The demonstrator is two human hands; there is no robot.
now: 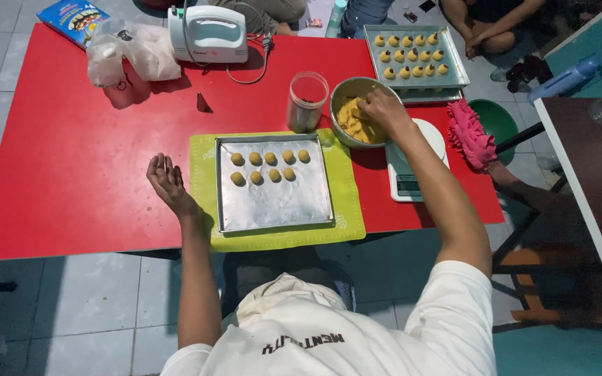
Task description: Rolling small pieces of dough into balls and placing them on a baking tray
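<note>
My right hand (382,109) reaches into a metal bowl (343,89) of yellow dough (352,120), fingers bent down into the dough. My left hand (166,179) rests palm up on the red table (71,174), empty, just left of a green mat (203,150). On the mat lies a foil-lined baking tray (273,202) with several small yellow dough balls (269,167) in two rows. A clear jar (306,102) stands behind the tray, beside the bowl.
A second tray (458,69) of dough balls sits at the back right. A white hand mixer (208,33), a plastic bag (134,52), a kitchen scale (405,182) and a pink mitt (469,136) lie about. Other people sit beyond the table's far edge.
</note>
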